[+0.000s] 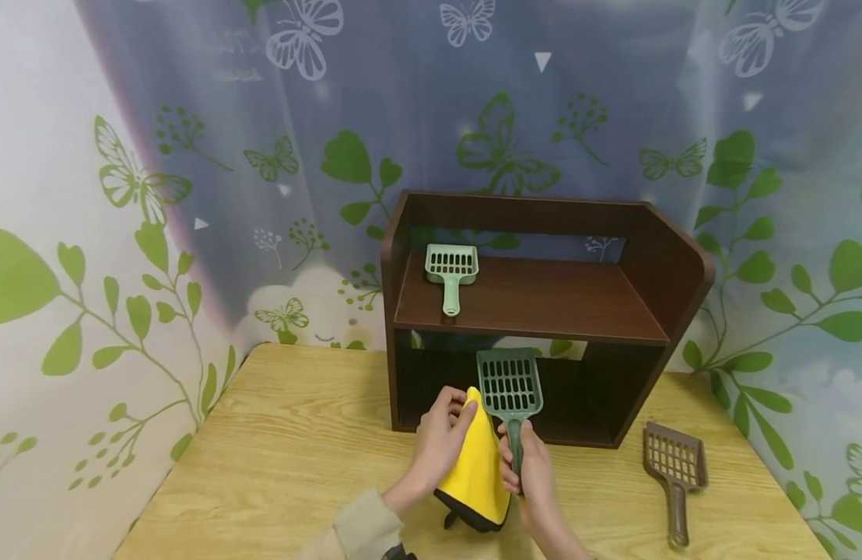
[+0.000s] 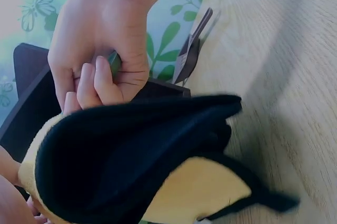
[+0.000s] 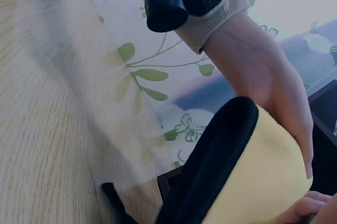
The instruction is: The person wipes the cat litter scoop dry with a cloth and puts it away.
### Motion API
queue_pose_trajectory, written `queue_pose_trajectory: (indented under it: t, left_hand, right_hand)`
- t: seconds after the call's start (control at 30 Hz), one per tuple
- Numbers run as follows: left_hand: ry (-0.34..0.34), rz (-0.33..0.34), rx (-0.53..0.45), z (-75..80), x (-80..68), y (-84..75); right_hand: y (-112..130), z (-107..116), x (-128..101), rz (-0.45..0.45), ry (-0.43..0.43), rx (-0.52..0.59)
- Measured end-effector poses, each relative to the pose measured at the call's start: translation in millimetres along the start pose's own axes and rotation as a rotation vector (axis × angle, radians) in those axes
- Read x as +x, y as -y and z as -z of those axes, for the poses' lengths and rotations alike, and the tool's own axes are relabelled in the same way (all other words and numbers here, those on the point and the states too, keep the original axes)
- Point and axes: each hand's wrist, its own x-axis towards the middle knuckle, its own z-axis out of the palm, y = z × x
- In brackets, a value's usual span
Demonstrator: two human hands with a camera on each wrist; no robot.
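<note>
My left hand (image 1: 441,435) pinches the tip of a yellow cloth (image 1: 473,474) with black trim, which hangs down with a dark strap at its lower edge. In the left wrist view the folded cloth (image 2: 142,150) gapes, showing a dark inside. My right hand (image 1: 532,470) grips the handle of a dark green slotted litter scoop (image 1: 510,383), its head pointing up beside the cloth. Seen from the right wrist, the left hand (image 3: 284,97) bends over the top of the cloth (image 3: 258,166), and the scoop is mostly out of sight.
Behind the hands stands a dark brown two-tier shelf (image 1: 529,295). On its upper tier lies a light green litter scoop (image 1: 452,272). A brown litter scoop (image 1: 676,474) lies at the right of the wooden table (image 1: 284,451). A patterned curtain (image 1: 375,117) hangs behind.
</note>
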Motion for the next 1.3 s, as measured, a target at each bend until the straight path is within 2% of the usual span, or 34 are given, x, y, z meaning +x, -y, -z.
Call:
queue_pose_trajectory:
  t: [0.2, 0.43, 0.7, 1.0, 1.3]
  left_hand:
    - [-0.041, -0.006, 0.018, 0.6, 7.0, 4.2]
    - [-0.112, 0.014, 0.026, 11.2, 21.2, 5.2]
    - [-0.096, 0.022, -0.007, 20.9, 30.0, 7.4]
    - [-0.07, -0.046, 0.018, 31.3, 32.3, 5.9]
    - [-0.042, -0.114, 0.077, 39.0, 34.5, 13.3]
  right_hand:
    - [0, 3, -1, -0.01, 0.018, -0.022]
    - [-7, 9, -11, -0.046, 0.066, -0.092]
    - [-7, 24, -19, -0.058, 0.12, -0.153]
    - [2, 37, -18, -0.099, 0.148, -0.231]
    - [14, 46, -19, -0.113, 0.184, -0.33]
